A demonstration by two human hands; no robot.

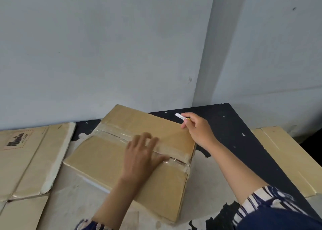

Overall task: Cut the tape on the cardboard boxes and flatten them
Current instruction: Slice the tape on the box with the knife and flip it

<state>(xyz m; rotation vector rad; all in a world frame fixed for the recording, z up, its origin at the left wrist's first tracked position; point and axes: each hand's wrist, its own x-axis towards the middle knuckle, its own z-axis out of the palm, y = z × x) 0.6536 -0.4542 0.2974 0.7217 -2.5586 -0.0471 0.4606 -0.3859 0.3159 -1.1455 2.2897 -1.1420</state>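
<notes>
A printed logo label (17, 140) sits on the flattened cardboard (26, 160) at nine o'clock; its lettering is too blurred to read.

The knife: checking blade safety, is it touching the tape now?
No, the right hand holds the knife up beyond the box, off the tape.

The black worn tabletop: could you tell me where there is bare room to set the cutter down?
Bare black tabletop lies between the taped brown cardboard box and the flat cardboard on the right, beyond the right hand. A worn pale patch lies under the right forearm. The left is crowded with flattened printed cardboard.
</notes>
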